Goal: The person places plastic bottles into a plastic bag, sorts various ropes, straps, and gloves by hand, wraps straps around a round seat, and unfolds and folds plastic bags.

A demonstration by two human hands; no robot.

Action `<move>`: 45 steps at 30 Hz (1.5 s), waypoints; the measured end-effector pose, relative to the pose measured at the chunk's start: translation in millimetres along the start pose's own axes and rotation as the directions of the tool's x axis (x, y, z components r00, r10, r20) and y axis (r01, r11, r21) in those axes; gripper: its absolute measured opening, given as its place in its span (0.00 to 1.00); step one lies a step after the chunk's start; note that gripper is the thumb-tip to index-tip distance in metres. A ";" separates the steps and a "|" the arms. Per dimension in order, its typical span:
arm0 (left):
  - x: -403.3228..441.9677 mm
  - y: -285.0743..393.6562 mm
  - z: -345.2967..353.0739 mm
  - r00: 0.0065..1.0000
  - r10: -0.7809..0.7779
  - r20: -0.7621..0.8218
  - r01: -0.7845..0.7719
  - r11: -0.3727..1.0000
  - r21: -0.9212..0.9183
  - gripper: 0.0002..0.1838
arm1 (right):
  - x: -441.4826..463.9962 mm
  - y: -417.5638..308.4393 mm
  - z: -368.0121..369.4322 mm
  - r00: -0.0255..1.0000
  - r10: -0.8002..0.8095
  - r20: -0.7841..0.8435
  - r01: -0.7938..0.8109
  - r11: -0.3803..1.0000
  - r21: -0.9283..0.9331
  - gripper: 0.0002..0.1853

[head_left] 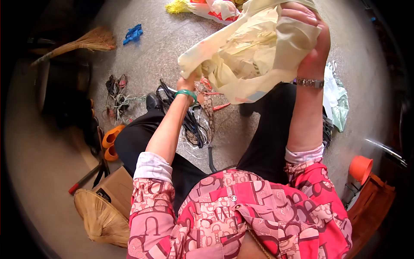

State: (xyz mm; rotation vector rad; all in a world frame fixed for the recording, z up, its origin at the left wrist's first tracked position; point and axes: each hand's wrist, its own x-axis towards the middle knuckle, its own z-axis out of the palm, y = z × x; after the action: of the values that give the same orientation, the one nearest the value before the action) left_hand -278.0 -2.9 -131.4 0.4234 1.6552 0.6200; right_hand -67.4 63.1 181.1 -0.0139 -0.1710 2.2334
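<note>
A pale yellow plastic bag [254, 56] is stretched out in the air between my two hands, its mouth spread wide. My left hand [189, 83], with a green bangle at the wrist, grips the bag's lower left corner; its fingertips are partly covered by the plastic. At the upper right, the fingers of my right hand [312, 32] curl over the bag's edge, and a metal watch band circles that wrist. Beneath the bag, on the floor between my legs, lie tangled black cables [192, 127] and some red strips [221, 106].
A straw broom [88, 41] and a crumpled blue plastic piece [133, 34] lie at the upper left. Orange shoes [111, 142], a cardboard box [116, 186] and a woven hat [100, 216] are on my left. To my right are a green-white bag [339, 103] and an orange cup-shaped container [360, 168].
</note>
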 end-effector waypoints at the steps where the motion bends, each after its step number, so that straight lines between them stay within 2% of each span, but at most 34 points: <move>1: -20.1 15.4 2.0 0.993 0.060 -0.106 -0.083 0.969 -0.231 0.22 | 0.3 -6.6 -4.6 0.999 -0.032 -0.008 0.032 0.998 -0.047 0.10; 2: -23.4 23.7 -6.2 0.992 0.031 -0.121 -0.064 0.958 -0.281 0.15 | 2.4 -13.9 -10.4 0.998 -0.063 -0.015 0.061 0.994 -0.093 0.10; 4: -27.8 39.3 -19.2 0.974 0.096 -0.205 -0.156 0.941 -0.300 0.13 | 13.0 -29.7 -30.0 0.989 -0.146 -0.017 0.143 0.984 -0.108 0.08; 6: -37.5 53.5 -30.7 0.964 0.188 -0.186 -0.242 0.909 -0.338 0.15 | 18.0 -45.3 -49.3 0.792 -0.573 -0.210 0.277 0.644 -0.712 0.05; 7: -46.7 63.0 -35.9 0.979 0.161 -0.124 -0.196 0.911 -0.362 0.14 | 15.3 -61.1 -72.9 0.869 -0.478 -0.130 0.314 0.734 -0.603 0.05; 8: -47.8 70.5 -44.2 0.987 0.138 -0.080 -0.156 0.935 -0.318 0.11 | 14.4 -59.4 -67.8 0.869 -0.480 -0.123 0.322 0.735 -0.597 0.05; 10: -40.7 86.2 -72.2 0.969 0.235 -0.071 -0.245 0.946 -0.215 0.09 | 14.9 -51.3 -61.8 0.809 -0.558 -0.184 0.299 0.661 -0.688 0.04; 12: -76.1 124.8 -86.1 0.917 0.338 -0.212 -0.385 0.888 -0.252 0.09 | 15.4 -54.5 -65.6 0.840 -0.532 -0.112 0.283 0.604 -0.745 0.06; 14: -105.5 167.9 -100.6 0.743 0.547 -0.385 -0.661 0.689 -0.298 0.07 | 17.7 -55.9 -64.4 0.733 -0.675 -0.084 0.275 0.406 -0.871 0.08; 15: -116.2 187.2 -115.2 0.573 0.680 -0.457 -0.813 0.542 -0.213 0.06 | 12.0 -40.9 -42.1 0.696 -0.641 0.323 0.427 0.008 -0.904 0.10; 16: -125.7 204.1 -128.4 0.376 0.777 -0.505 -0.921 0.373 -0.113 0.06 | 18.5 -40.3 -20.3 0.693 -0.708 0.132 0.405 0.232 -0.884 0.10; 17: -146.9 219.1 -133.3 0.158 0.836 -0.525 -0.974 0.218 0.054 0.06 | 18.4 -33.6 -1.3 0.623 -0.742 0.245 0.472 0.107 -0.875 0.09; 18: -165.0 223.9 -136.9 -0.067 0.861 -0.504 -0.975 0.052 0.218 0.06 | 16.6 -28.8 -2.4 0.652 -0.694 0.306 0.414 -0.012 -0.910 0.08; 20: -186.0 216.4 -124.3 -0.276 0.834 -0.478 -0.830 0.045 0.556 0.06 | 13.0 -16.6 -47.3 0.849 -0.488 0.202 0.013 -0.363 -0.932 0.06; 21: -154.4 190.8 -127.8 -0.229 0.899 -0.373 -0.832 0.018 0.555 0.08 | 9.2 -4.3 -79.0 0.935 -0.352 0.030 -0.195 -0.583 -0.789 0.06; 22: -120.4 147.0 -121.1 0.138 0.985 -0.104 -0.671 0.171 0.721 0.10 | 3.1 10.6 -110.9 0.959 -0.240 -0.150 -0.283 -0.777 -0.562 0.06; 23: -86.0 96.7 -110.9 0.539 0.838 0.084 -0.442 0.197 0.875 0.12 | -2.6 26.6 -139.5 0.940 -0.180 -0.291 -0.282 -0.889 -0.361 0.07; 24: -60.6 49.2 -101.7 0.949 0.240 0.204 -0.254 0.198 0.947 0.14 | -7.2 38.8 -160.3 0.924 -0.132 -0.360 -0.230 -0.941 -0.246 0.08; 25: -43.0 7.0 -108.3 0.921 0.094 0.377 -0.389 0.201 0.899 0.16 | -8.3 40.7 -161.6 0.927 -0.135 -0.351 -0.228 -0.944 -0.240 0.08; 26: -26.1 -34.0 -114.5 0.846 -0.057 0.531 -0.503 0.249 0.828 0.19 | -7.4 39.7 -162.5 0.948 0.138 -0.287 0.082 -0.977 -0.198 0.07; 27: -38.7 -27.7 -106.1 0.908 0.154 0.389 -0.418 0.298 0.858 0.19 | -14.9 40.2 -167.5 0.874 0.409 -0.260 0.383 -0.912 -0.148 0.07; 28: -53.0 -29.8 -100.0 0.925 0.321 0.203 -0.323 0.381 0.867 0.18 | -26.1 44.3 -179.0 0.705 0.661 -0.256 0.656 -0.745 -0.118 0.07; 29: -63.0 -13.1 -92.2 0.925 0.358 0.125 -0.262 0.366 0.893 0.15 | -22.7 35.5 -159.7 0.856 0.404 -0.323 0.236 -0.861 -0.450 0.08; 30: -64.1 1.4 -93.4 0.875 0.470 0.116 -0.308 0.356 0.882 0.12 | -16.5 30.5 -151.6 0.879 0.202 -0.431 -0.125 -0.776 -0.619 0.09; 31: -58.9 8.5 -102.7 0.819 0.574 0.005 -0.241 0.336 0.910 0.11 | -10.0 25.1 -143.1 0.857 -0.010 -0.516 -0.440 -0.537 -0.720 0.10; 32: -77.8 28.1 -108.2 0.794 0.606 -0.055 -0.195 0.339 0.920 0.09 | -8.7 18.2 -150.6 0.810 -0.153 -0.566 -0.583 -0.319 -0.747 0.10; 34: -104.5 52.6 -115.3 0.742 0.645 -0.181 -0.099 0.372 0.923 0.11 | -5.9 15.8 -142.1 0.911 -0.096 -0.401 -0.412 -0.170 -0.895 0.12; 36: -107.6 60.9 -123.5 0.693 0.668 -0.270 -0.059 0.426 0.903 0.12 | -1.4 14.7 -126.6 0.904 -0.161 -0.397 -0.400 0.013 -0.916 0.12; 38: -90.7 52.2 -141.7 0.660 0.682 -0.316 -0.293 0.620 0.728 0.12 | 0.4 10.1 -138.9 0.948 -0.168 -0.271 -0.257 0.101 -0.961 0.14; 39: -80.3 45.5 -147.9 0.641 0.665 -0.383 -0.433 0.726 0.534 0.11 | 2.8 11.1 -141.0 0.933 -0.191 -0.305 -0.271 0.186 -0.945 0.13; 40: -85.0 48.1 -147.2 0.703 0.591 -0.396 -0.526 0.807 0.269 0.11 | 6.0 11.4 -141.3 0.917 -0.212 -0.338 -0.279 0.265 -0.923 0.13; 42: -97.7 50.4 -145.6 0.781 0.500 -0.375 -0.561 0.825 -0.069 0.14 | 9.4 6.5 -145.9 0.921 -0.198 -0.335 -0.254 0.345 -0.903 0.13; 44: -104.4 57.3 -155.6 0.887 0.417 -0.200 -0.461 0.773 -0.435 0.16 | 13.2 3.0 -144.2 0.864 -0.313 -0.395 -0.188 0.527 -0.829 0.12; 45: -96.6 53.1 -168.4 0.879 0.464 -0.114 -0.453 0.734 -0.505 0.16 | 12.9 -0.6 -142.7 0.841 -0.357 -0.407 -0.153 0.564 -0.811 0.11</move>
State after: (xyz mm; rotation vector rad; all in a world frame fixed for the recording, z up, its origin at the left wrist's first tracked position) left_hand -429.8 -45.6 -6.4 0.4362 1.2837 1.3965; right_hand -65.1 90.5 40.5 -1.1174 -0.8792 1.7274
